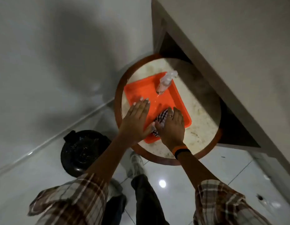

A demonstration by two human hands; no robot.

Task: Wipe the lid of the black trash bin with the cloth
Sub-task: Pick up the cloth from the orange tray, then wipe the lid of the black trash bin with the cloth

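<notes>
— What sits on the round tabletop (201,124)?
— An orange tray (141,90), with a clear spray bottle (165,83) lying tilted at its far end (blurred, so no label can be read).
— And the tabletop itself?
— Pale and speckled inside a dark brown rim, tucked against a grey counter (222,30).
— Below?
— A glossy tiled floor (206,166) showing one bright light reflection.

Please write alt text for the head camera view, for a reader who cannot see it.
A right hand grips a checked cloth in an orange tray on a round table, left hand flat beside it. A black trash bin stands on the floor.
</notes>
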